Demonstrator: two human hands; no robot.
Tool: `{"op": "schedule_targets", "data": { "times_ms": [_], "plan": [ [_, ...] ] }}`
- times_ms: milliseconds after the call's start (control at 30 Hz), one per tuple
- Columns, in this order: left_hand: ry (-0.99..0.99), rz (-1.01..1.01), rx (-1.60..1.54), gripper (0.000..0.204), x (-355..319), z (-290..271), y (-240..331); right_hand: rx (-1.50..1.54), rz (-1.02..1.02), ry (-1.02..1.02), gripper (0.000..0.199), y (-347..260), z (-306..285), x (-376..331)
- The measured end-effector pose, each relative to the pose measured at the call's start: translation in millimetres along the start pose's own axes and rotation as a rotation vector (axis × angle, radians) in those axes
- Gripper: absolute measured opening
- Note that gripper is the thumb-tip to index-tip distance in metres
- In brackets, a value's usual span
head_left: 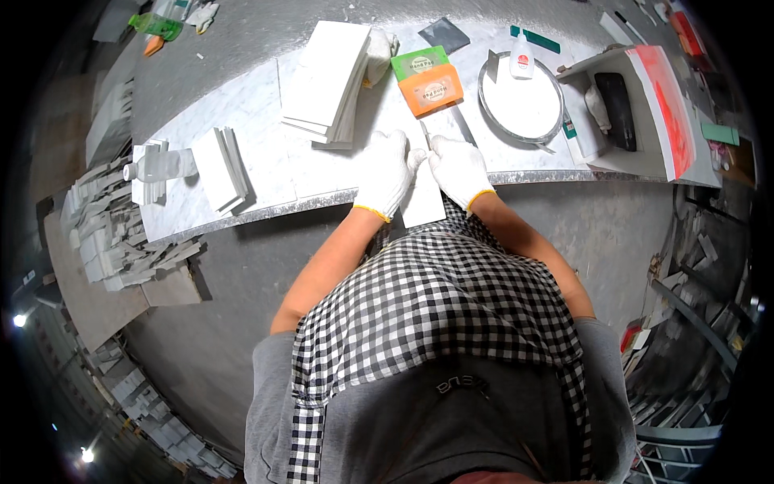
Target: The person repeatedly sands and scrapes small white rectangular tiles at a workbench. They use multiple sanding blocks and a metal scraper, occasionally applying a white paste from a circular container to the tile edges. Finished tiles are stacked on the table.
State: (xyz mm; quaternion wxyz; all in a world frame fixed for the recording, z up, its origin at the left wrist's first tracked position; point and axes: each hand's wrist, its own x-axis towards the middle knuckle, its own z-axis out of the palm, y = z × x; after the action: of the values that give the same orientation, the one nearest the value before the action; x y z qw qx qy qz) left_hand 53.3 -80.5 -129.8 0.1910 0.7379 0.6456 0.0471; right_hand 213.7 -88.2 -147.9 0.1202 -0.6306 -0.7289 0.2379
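My left hand [384, 173], in a white knit glove with a yellow cuff, is closed at the left edge of a narrow white tile [422, 203], its thumb over the tile. The tile lies between my hands and juts past the bench's front edge toward my checked apron. Gloved the same way, my right hand [462, 171] is closed around a thin blade-like tool [425, 131] whose tip points away from me; its lower part is hidden. Just beyond the hands lie an orange hand pad [431, 90] and a green one [419, 62]. A dark flat strip [464, 127] rests beside my right hand.
A tall stack of white tiles [326, 77] stands left of the pads, a smaller stack [219, 171] and a clear bottle [165, 166] farther left. To the right are a round tub of white material [520, 101] with a small white bottle [522, 60], and an open box [649, 113].
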Motion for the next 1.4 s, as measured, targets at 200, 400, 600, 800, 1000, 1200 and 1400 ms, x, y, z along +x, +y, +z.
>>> {"op": "schedule_targets", "data": {
  "times_ms": [200,400,600,800,1000,1200,1400],
  "plan": [
    [-0.001,-0.128,0.034,0.051,-1.4,2.4,9.1,0.010,-0.030,-0.115,0.024,8.3,-11.1,-0.3],
    [0.072,-0.405,0.054,0.068,-10.0,3.3,35.4,0.125,0.032,-0.309,0.027,36.4,-50.4,-21.0],
    [0.168,-0.445,0.077,0.083,-22.7,18.2,52.4,0.320,0.101,-0.337,0.026,71.0,-87.5,-32.7],
    [0.135,-0.556,0.082,0.094,-23.4,10.1,82.5,0.313,-0.041,-0.333,0.024,94.0,-97.6,-34.4],
    [0.105,-0.564,0.016,0.094,-23.6,15.2,70.6,0.351,-0.098,-0.387,0.026,104.4,-91.2,-32.3],
    [0.262,-0.386,-0.275,0.103,-38.9,18.9,33.2,0.572,-0.037,-0.472,0.026,103.0,-82.8,-27.6],
    [0.112,-0.299,-0.903,0.103,-33.3,-16.8,38.7,0.803,0.010,-0.370,0.026,76.7,-83.4,-15.2]
  ]
}}
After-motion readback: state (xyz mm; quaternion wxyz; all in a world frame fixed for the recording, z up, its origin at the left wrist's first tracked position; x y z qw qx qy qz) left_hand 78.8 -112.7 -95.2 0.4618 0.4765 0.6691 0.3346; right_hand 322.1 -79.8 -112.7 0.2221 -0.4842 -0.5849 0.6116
